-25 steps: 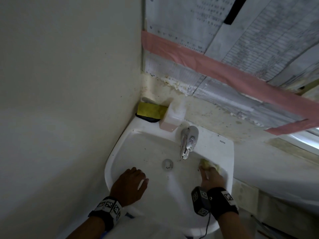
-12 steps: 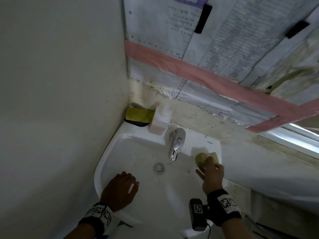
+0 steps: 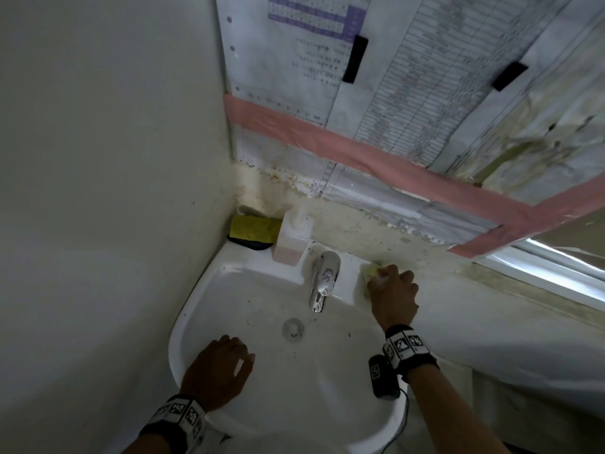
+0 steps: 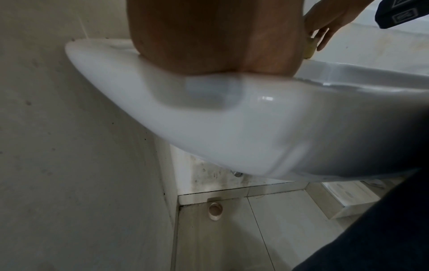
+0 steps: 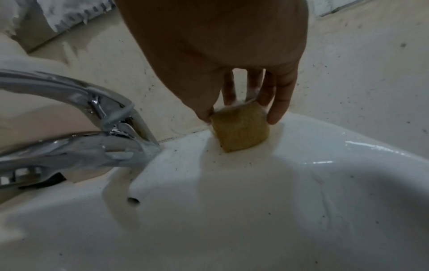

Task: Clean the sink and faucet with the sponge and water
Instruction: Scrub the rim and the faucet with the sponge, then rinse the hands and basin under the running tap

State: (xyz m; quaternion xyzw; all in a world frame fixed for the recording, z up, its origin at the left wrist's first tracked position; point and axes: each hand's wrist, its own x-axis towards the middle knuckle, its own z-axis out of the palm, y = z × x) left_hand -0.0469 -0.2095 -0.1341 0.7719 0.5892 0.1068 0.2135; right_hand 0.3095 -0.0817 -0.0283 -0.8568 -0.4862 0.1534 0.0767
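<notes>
Pinching the sponge (image 5: 240, 128) against the sink (image 3: 229, 267) ledge, right hand (image 3: 394, 298); left hand (image 3: 217, 371) flat, relaxed on rim.

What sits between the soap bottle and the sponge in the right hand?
The chrome faucet stands between the soap bottle and the sponge held by the right hand on the sink ledge; head view.

Your head camera looks steeply down on the sink (image 3: 209, 283). The left wrist view faces its front rim from below, close. The right wrist view faces the back-right corner; all share the sink.
</notes>
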